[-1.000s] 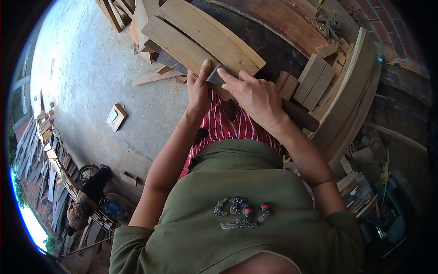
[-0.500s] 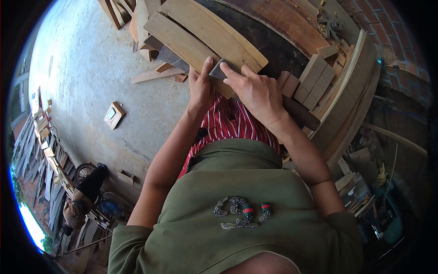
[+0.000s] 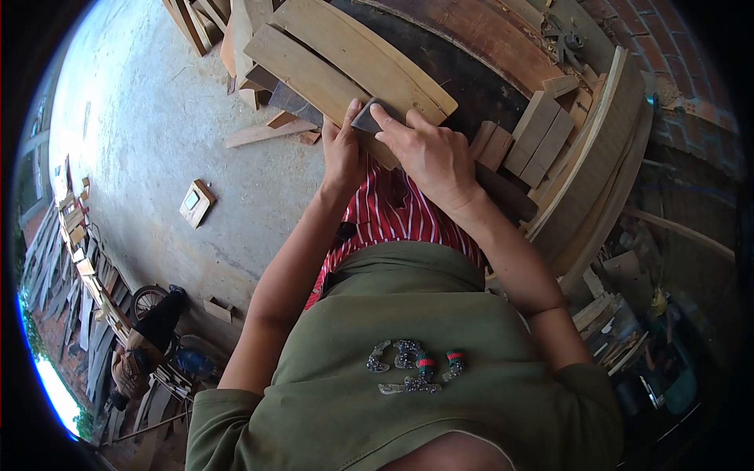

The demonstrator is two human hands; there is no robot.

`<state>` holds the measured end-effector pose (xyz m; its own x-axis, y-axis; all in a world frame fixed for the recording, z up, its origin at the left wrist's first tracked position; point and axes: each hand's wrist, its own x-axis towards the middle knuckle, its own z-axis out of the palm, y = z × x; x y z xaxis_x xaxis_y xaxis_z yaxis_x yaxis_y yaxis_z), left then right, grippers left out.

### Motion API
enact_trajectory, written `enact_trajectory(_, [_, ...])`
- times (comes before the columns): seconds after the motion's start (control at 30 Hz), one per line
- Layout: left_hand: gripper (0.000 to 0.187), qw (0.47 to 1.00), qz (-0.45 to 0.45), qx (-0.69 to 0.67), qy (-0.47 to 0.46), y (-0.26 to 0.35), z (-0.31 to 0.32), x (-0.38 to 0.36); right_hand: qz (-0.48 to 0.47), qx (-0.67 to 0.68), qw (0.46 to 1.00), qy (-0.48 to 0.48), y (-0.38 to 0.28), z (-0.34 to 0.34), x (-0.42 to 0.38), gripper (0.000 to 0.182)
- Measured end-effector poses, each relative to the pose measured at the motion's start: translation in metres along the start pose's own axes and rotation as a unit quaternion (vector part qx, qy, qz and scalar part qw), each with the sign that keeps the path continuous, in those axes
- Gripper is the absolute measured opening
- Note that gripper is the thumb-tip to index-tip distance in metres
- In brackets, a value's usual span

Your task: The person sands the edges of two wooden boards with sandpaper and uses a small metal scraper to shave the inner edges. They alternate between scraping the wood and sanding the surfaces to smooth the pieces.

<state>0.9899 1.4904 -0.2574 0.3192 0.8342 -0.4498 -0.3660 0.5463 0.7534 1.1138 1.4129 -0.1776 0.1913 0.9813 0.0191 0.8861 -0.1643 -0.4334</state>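
A long wooden board (image 3: 308, 74) slants away from my lap, its near end between my hands. My left hand (image 3: 343, 153) grips its left edge near that end, with the thumb up on top. My right hand (image 3: 433, 161) presses a dark grey folded piece of sandpaper (image 3: 364, 119) onto the board's near end, index finger stretched over it. The rest of its fingers are partly hidden. Just beyond lies a second, wider board (image 3: 365, 47) with a curved edge, beside the held one.
Several wood blocks (image 3: 540, 141) and a curved wooden piece (image 3: 585, 157) lie to my right. A reddish-brown slab (image 3: 479, 35) is at the back. Wood offcuts (image 3: 267, 132) and a small wooden item (image 3: 196, 202) lie on the concrete floor. Another person (image 3: 129, 365) is at far lower left.
My right hand and the sandpaper have shifted slightly left along the board's near end. My left hand still holds the board and has barely moved.
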Motion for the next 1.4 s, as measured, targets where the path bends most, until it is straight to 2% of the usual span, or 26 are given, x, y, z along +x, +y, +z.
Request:
enact_trajectory(0.23, [0.034, 1.0, -0.002, -0.014, 0.012, 0.004, 0.005, -0.002, 0.002, 0.028, 0.999, -0.022, 0.004, 0.0, -0.011, 0.042])
enact_trajectory(0.33, [0.034, 1.0, -0.007, -0.01, 0.019, 0.005, 0.005, -0.005, -0.004, 0.012, 1.0, 0.016, 0.0, 0.003, -0.002, 0.041])
enact_trajectory(0.53, [0.034, 1.0, -0.005, -0.011, 0.024, 0.004, 0.006, -0.003, 0.006, 0.013, 1.0, -0.023, 0.004, 0.002, -0.01, 0.04])
enact_trajectory(0.6, [0.035, 1.0, -0.003, -0.006, 0.025, 0.003, 0.003, -0.002, -0.03, -0.005, 0.999, 0.027, 0.003, 0.01, 0.006, 0.039])
enact_trajectory(0.67, [0.036, 1.0, -0.007, -0.011, 0.015, 0.003, -0.001, -0.002, -0.018, 0.021, 0.999, 0.027, 0.009, 0.007, 0.01, 0.038])
enact_trajectory(0.7, [0.044, 1.0, -0.016, -0.015, 0.008, 0.005, -0.001, -0.003, 0.001, 0.069, 0.995, 0.066, 0.017, 0.004, 0.011, 0.037])
enact_trajectory(0.73, [0.044, 1.0, -0.016, -0.018, 0.008, 0.005, 0.004, -0.004, 0.018, 0.115, 0.988, 0.103, 0.028, 0.0, 0.012, 0.036])
enact_trajectory(0.83, [0.069, 0.994, 0.047, 0.094, 0.02, 0.007, 0.016, -0.01, 0.106, 0.091, 0.986, 0.088, 0.08, -0.013, 0.013, 0.036])
enact_trajectory(0.93, [0.069, 0.985, 0.059, 0.161, 0.037, 0.002, 0.014, -0.007, 0.118, 0.01, 0.991, 0.058, 0.141, 0.004, 0.011, 0.04])
enact_trajectory(1.07, [0.065, 0.98, 0.073, 0.176, 0.056, 0.002, 0.015, -0.009, 0.143, -0.027, 0.989, 0.028, 0.185, 0.024, 0.012, 0.046])
enact_trajectory(1.17, [0.06, 0.986, 0.075, 0.143, 0.037, -0.004, 0.007, -0.005, 0.169, -0.035, 0.985, 0.028, 0.198, 0.029, 0.012, 0.057])
enact_trajectory(1.27, [0.058, 0.991, 0.064, 0.104, 0.061, -0.002, 0.009, -0.006, 0.166, -0.047, 0.985, 0.033, 0.209, 0.031, 0.012, 0.057])
enact_trajectory(1.33, [0.06, 0.996, 0.019, 0.016, 0.081, 0.001, 0.012, -0.006, 0.164, -0.036, 0.985, 0.038, 0.216, 0.036, 0.011, 0.059])
enact_trajectory(1.4, [0.062, 0.995, 0.032, 0.061, 0.072, 0.003, 0.014, -0.006, 0.156, -0.059, 0.986, 0.025, 0.221, 0.041, 0.009, 0.061])
